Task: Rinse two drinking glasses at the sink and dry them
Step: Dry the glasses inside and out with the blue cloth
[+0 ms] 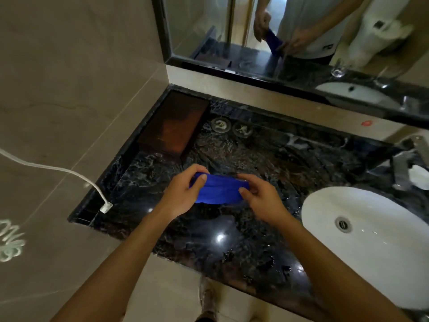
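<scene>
Both hands hold a folded blue cloth [219, 190] above the dark marble counter [232, 240]. My left hand [185, 191] grips its left end with curled fingers. My right hand [260, 198] pinches its right end. Two clear glasses [221, 125] [242, 129] stand side by side near the back of the counter, seen from above, apart from the hands. The white sink basin [362, 247] lies to the right, with part of the metal tap [421, 147] at the right edge.
A dark wooden box [174, 126] sits at the counter's back left corner. A white cable with a plug [105, 206] reaches the counter's left edge. A mirror [290, 36] runs along the back wall. A crumpled white tissue [420, 177] lies beside the tap.
</scene>
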